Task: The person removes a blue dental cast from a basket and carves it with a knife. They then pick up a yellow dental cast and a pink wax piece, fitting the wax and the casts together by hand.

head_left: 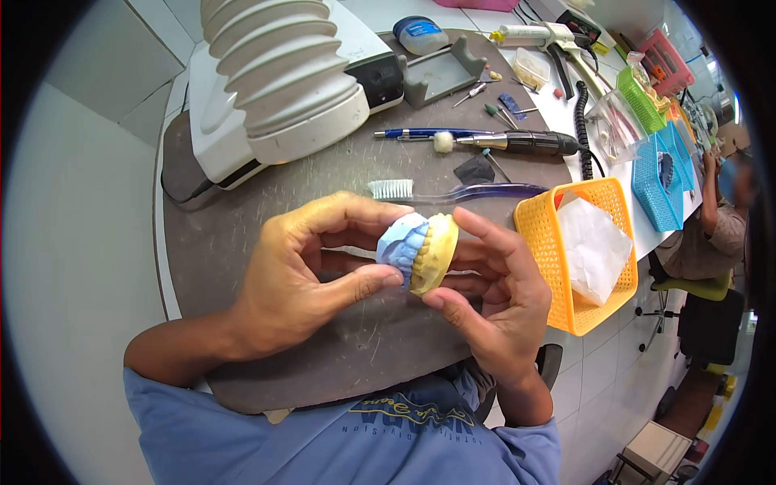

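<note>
Between my two hands, above the dark work mat (267,234), two dental casts are held with their teeth against each other. My left hand (311,271) is closed on the blue dental cast (402,242), thumb on its near side and index finger at its top. The yellow dental cast (436,252) is gripped by my right hand (505,287), with the thumb at its lower edge and the index finger near its top. My other fingers curl behind the casts and are partly hidden. Just beyond them lies a toothbrush (469,193) with white bristles.
A ribbed white hose (279,73) stands at the back left. A handpiece (517,142) with a polishing tip, a blue pen (428,132) and a grey stand (443,74) lie behind. A yellow basket (574,319) holds white paper at right. Another person (711,210) sits far right.
</note>
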A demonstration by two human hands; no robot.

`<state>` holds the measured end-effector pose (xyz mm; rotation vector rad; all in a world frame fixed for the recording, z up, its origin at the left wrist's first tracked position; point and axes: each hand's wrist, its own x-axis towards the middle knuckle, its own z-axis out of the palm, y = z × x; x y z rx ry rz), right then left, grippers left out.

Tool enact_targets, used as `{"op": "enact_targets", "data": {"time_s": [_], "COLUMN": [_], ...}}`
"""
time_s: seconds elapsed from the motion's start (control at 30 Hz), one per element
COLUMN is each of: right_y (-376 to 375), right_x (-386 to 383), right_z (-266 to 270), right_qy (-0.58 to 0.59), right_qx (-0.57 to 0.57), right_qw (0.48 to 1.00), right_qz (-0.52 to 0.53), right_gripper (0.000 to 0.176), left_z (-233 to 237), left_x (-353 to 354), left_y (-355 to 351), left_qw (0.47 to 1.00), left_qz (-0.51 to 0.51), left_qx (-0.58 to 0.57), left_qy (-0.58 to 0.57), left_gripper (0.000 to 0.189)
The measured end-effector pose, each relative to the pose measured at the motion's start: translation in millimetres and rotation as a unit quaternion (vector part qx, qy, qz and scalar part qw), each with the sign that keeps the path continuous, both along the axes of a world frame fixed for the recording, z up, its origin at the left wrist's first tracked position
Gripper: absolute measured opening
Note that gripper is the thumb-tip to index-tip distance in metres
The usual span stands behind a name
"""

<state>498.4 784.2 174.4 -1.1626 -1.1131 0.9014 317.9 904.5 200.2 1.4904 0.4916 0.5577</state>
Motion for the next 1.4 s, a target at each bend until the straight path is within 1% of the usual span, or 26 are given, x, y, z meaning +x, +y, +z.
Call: {"op": "enact_targets", "data": {"time_s": [0.17,0.3,0.43,0.5,0.57,0.6,0.63,0.67,0.7,0.8,0.83,0.9,0.97,1.03,1.1,1.17,1.23,1.27,1.3,1.33,1.37,1.4], "right_y": [0.6,-0.6,-1.0,-1.5,-2.7,-3.1,-3.3,-3.3,-3.0,0.1,0.7,1.3,3.8,6.1,9.0,9.1,8.8,8.8,8.7,9.0,9.4,9.5], "right_x": [-0.9,-1.5,1.6,1.8,1.1,0.7,0.3,0.0,-0.7,-3.8,-4.7,-6.6,-9.9,-10.7,-10.0,-5.7,-1.1,0.8,2.6,4.5,6.2,7.0], "right_z": [-4.5,-5.0,-2.7,0.5,3.7,1.8,-1.4,-3.3,-3.4,-1.5,-0.3,1.9,-0.5,-1.3,-0.4,2.7,6.6,8.7,10.0,10.5,10.8,11.3], "right_qy": [-0.072,-0.082,-0.042,-0.025,0.045,0.047,0.033,0.019,0.020,-0.059,-0.059,-0.140,-0.146,-0.151,-0.089,-0.095,-0.099,-0.120,-0.140,-0.139,-0.146,-0.154], "right_qx": [0.059,0.067,0.036,0.017,-0.013,-0.015,-0.006,0.003,0.003,0.028,0.030,0.040,0.045,0.051,0.050,0.045,0.039,0.034,0.029,0.029,0.020,0.012], "right_qw": [0.995,0.994,0.998,0.999,0.999,0.999,0.999,1.000,1.000,0.997,0.997,0.989,0.987,0.985,0.993,0.994,0.994,0.992,0.990,0.990,0.989,0.988], "right_qz": [-0.020,-0.033,0.003,0.010,0.006,0.006,-0.006,-0.019,-0.020,-0.039,-0.040,-0.040,-0.050,-0.059,-0.052,-0.040,-0.028,-0.016,-0.004,-0.003,0.010,0.022], "right_gripper": [0.066,0.067,0.066,0.066,0.060,0.060,0.056,0.052,0.052,0.042,0.042,0.047,0.049,0.051,0.051,0.050,0.049,0.047,0.045,0.045,0.045,0.045], "left_z": [1.9,5.9,2.9,-3.0,-4.4,-3.1,-2.1,-1.3,-0.7,-2.9,-3.5,-1.2,-1.8,-5.6,-3.9,-3.3,-4.6,-2.5,1.7,4.1,2.7,-0.5], "left_x": [-1.0,-0.3,-1.1,-1.3,-1.2,-1.0,-0.9,-0.3,1.1,3.7,4.0,4.7,3.5,1.0,0.6,0.6,1.3,2.5,4.3,5.3,3.8,0.5], "left_y": [-1.4,-0.1,2.0,4.3,5.8,6.4,6.5,5.5,3.8,-0.4,-1.3,-2.5,-3.4,-3.5,-0.8,0.2,-0.3,-0.8,-0.8,0.1,3.5,8.3], "left_qw": [1.000,1.000,0.999,0.999,0.999,0.996,0.991,0.991,0.991,0.993,0.994,0.992,0.989,0.993,0.994,0.995,1.000,1.000,1.000,0.999,0.999,0.998], "left_qz": [0.013,0.013,0.008,-0.002,-0.012,-0.018,-0.025,-0.026,-0.026,-0.026,-0.024,-0.018,-0.013,-0.006,-0.009,-0.011,0.008,0.008,0.007,0.006,0.006,-0.021], "left_qx": [-0.002,-0.021,-0.034,-0.038,-0.043,-0.085,-0.127,-0.127,-0.125,-0.116,-0.109,-0.124,-0.139,-0.117,-0.106,-0.097,-0.014,-0.014,-0.013,-0.011,-0.011,0.057], "left_qy": [-0.009,0.008,0.028,0.022,0.015,0.026,0.037,0.038,0.025,0.001,-0.010,-0.025,-0.040,-0.033,-0.015,0.003,-0.006,-0.006,-0.025,-0.043,-0.042,-0.032], "left_gripper": [0.036,0.035,0.040,0.038,0.036,0.043,0.050,0.050,0.053,0.058,0.060,0.058,0.057,0.054,0.054,0.054,0.051,0.051,0.047,0.043,0.043,0.040]}}
